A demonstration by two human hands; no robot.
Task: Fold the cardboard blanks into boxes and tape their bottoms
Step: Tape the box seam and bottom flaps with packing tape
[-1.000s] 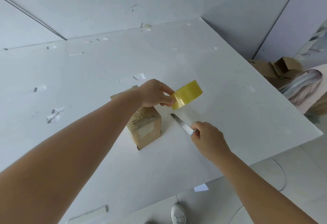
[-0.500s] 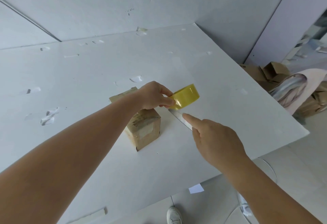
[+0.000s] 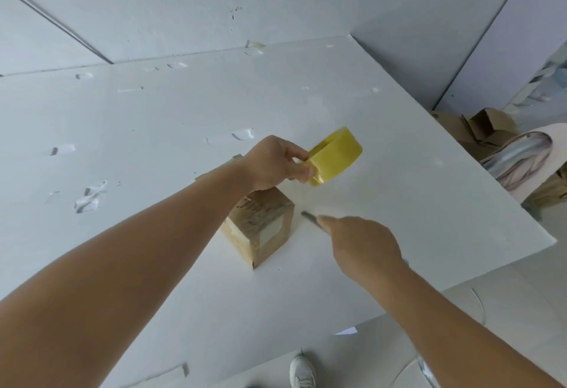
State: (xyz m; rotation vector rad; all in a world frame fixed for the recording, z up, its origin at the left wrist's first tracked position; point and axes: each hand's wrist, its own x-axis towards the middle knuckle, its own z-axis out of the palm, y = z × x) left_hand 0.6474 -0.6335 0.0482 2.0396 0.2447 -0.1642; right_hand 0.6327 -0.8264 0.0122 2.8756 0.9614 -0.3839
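Box (image 3: 260, 225) sits on white table (image 3: 153, 130), bottom taped, just below left hand (image 3: 273, 167). Left hand pinches yellow tape roll (image 3: 336, 156) held above table. Right hand (image 3: 365, 243) grips a knife (image 3: 310, 219), blade tip near box; fingers hidden.

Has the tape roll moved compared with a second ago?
Yes. The left hand has lifted the yellow tape roll a little up and away from the cardboard box, which stays put on the table.
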